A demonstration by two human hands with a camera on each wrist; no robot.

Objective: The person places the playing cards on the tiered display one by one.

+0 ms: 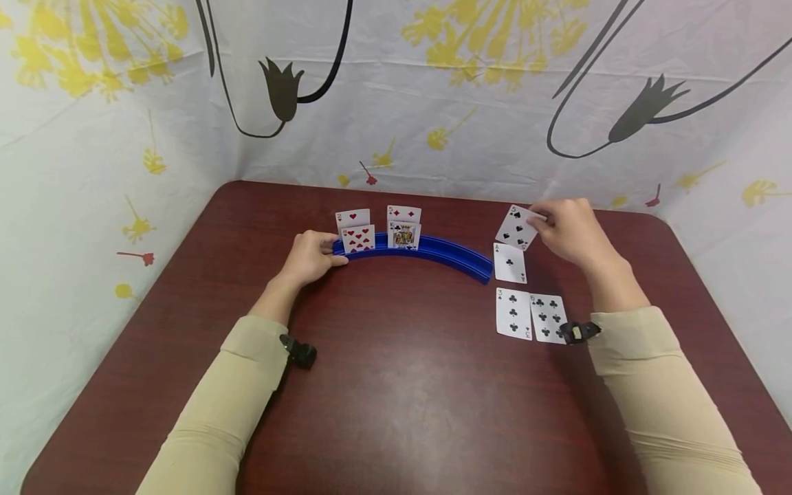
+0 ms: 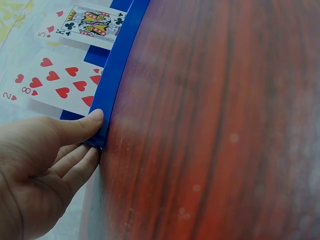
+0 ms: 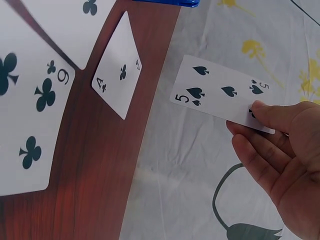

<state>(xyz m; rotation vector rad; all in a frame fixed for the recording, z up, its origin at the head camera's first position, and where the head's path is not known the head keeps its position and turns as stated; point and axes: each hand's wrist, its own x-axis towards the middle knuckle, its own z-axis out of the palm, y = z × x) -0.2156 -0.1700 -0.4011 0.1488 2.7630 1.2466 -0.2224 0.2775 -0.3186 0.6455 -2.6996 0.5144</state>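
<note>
A curved blue card holder (image 1: 442,253) lies on the table, its left end pinched by my left hand (image 1: 307,258) between thumb and fingers. Near that end stand the eight of hearts (image 2: 70,80) and, behind it, the two of hearts (image 1: 353,218). Farther along, the king of clubs (image 1: 403,236) stands before the five of diamonds (image 1: 404,212). My right hand (image 1: 572,230) pinches the five of spades (image 3: 220,92) by one end, face showing. In the head view this card overlaps the far edge of the ace of clubs (image 1: 510,267).
The three of clubs (image 1: 513,316) and six of clubs (image 1: 547,317) lie face up side by side, nearer me than the ace. A brown table (image 1: 408,399) carries everything, with a patterned cloth (image 1: 383,89) rising behind its far edge.
</note>
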